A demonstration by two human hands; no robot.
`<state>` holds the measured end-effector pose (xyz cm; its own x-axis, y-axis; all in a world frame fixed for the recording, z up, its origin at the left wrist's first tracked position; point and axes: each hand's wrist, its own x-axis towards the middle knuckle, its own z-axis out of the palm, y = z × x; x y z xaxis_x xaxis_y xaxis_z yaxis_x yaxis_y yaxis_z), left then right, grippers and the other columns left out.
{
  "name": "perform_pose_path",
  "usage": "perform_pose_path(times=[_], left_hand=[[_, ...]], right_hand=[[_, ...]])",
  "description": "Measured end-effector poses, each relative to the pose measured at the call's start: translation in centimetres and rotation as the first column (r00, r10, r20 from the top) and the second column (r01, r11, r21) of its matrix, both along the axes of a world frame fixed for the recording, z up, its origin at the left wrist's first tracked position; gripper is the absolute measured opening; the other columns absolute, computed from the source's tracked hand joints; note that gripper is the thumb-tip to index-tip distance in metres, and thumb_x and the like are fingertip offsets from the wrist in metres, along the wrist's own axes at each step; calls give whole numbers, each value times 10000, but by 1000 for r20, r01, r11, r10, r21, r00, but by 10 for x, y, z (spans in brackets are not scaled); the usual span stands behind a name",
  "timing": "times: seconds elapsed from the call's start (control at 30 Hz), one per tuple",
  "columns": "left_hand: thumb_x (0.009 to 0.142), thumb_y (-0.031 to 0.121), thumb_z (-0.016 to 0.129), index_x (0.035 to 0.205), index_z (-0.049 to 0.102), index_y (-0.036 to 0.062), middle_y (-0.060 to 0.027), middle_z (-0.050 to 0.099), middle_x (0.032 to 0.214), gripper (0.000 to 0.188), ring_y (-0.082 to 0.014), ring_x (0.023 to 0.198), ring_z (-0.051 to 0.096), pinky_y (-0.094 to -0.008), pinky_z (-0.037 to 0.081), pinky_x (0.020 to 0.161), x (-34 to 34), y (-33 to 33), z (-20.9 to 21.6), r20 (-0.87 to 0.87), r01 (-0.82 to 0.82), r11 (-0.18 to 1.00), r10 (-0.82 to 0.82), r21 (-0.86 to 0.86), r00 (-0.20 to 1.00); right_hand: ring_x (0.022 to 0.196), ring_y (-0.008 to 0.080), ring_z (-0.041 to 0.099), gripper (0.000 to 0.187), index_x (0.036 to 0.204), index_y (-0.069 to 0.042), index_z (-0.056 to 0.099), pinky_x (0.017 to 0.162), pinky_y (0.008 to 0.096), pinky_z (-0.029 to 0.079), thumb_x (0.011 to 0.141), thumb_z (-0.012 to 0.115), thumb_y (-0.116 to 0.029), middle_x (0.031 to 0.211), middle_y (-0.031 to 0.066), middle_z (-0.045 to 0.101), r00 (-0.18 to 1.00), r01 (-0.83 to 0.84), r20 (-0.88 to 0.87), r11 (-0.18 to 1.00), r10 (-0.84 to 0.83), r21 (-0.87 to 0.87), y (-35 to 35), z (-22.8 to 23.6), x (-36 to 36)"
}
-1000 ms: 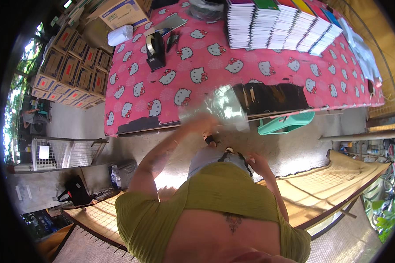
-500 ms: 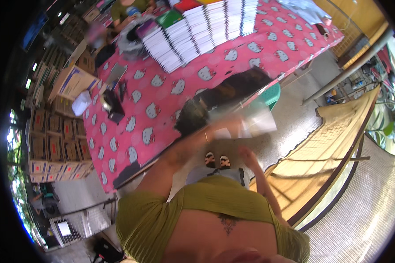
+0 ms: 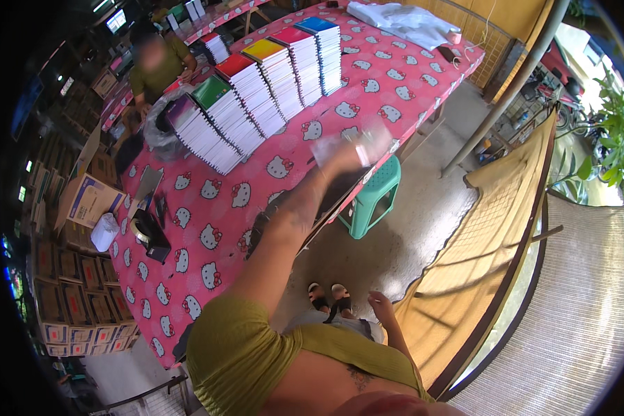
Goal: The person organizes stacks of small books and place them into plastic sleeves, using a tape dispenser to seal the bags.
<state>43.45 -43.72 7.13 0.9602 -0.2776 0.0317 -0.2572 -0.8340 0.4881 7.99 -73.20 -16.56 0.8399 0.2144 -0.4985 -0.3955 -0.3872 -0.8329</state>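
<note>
Left hand (image 3: 349,158) is at the near edge of the tabletop (image 3: 197,208), which is covered in pink with a white cat-face print. It has hold of a thin, clear plastic film (image 3: 376,141). Film is right at the edge, showing on both sides of the hand. Left fingers are motion-blurred, so can't tell how tightly they're closed or whether the film is a bag or a loose sheet.

Right hand (image 3: 381,305) is low by the body, well apart from the tabletop. Fingers loosely curled, nothing seen in them; can't tell exactly how far open.

Worn black patch (image 3: 336,187) under the left forearm. Green plastic stool (image 3: 383,177) just below the edge. Six stacks of spiral-bound notebooks (image 3: 277,83) with coloured covers stand in a row beyond the hand. Black tape dispenser (image 3: 152,243) sits at the left end, near an open brown cardboard box (image 3: 93,200). Co-worker (image 3: 163,62) is past the stacks.
</note>
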Motion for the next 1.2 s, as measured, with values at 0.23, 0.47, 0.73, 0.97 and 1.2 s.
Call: perform_pose_path(times=[0.23, 0.47, 0.73, 0.97, 1.2], left_hand=[[803, 168, 638, 914, 687, 38, -153, 675, 798, 178, -236, 749, 651, -386, 516, 672, -106, -29, 65, 77, 441, 823, -445, -358, 892], [953, 32, 499, 960, 603, -36, -182, 631, 943, 124, -338, 864, 572, -403, 460, 843, -130, 133, 213, 889, -386, 803, 380, -454, -255], [875, 176, 636, 1004, 680, -5, -88, 685, 935, 226, -167, 894, 608, -332, 476, 860, -343, 92, -48, -656, -145, 931, -119, -334, 745], [909, 4, 532, 987, 668, -38, -139, 659, 857, 162, -270, 790, 633, -331, 491, 741, -543, 214, 238, 783, -818, 202, 479, -539, -397], [877, 73, 580, 1056, 644, 18, -144, 655, 947, 198, -253, 856, 605, -372, 472, 789, -699, 199, -80, 350, -973, 227, 909, 39, 226]], right_hand=[[966, 189, 629, 388, 1274, -66, 600, 792, 368, 512, 924, 626, -232, 1042, 68, 664, 973, 34, -229, 997, -16, 75, -16, -35, 36], [930, 141, 620, 394, 1270, -87, 602, 738, 315, 478, 937, 612, -297, 1020, 20, 650, 990, -63, -127, 997, 69, 55, -18, -38, 70], [862, 101, 625, 334, 1244, -131, 601, 716, 296, 492, 936, 600, -259, 1017, 7, 654, 931, -117, -312, 964, 190, 238, 18, -36, 99], [863, 314, 636, 231, 1094, -29, 664, 734, 410, 516, 904, 629, -156, 970, 120, 665, 622, -531, 552, 817, 555, -223, 120, 26, 141], [1242, 408, 471, 430, 1303, -42, 547, 1018, 492, 388, 907, 638, -183, 1318, 230, 512, 145, -661, 876, 704, 461, -261, 320, 153, 156]])
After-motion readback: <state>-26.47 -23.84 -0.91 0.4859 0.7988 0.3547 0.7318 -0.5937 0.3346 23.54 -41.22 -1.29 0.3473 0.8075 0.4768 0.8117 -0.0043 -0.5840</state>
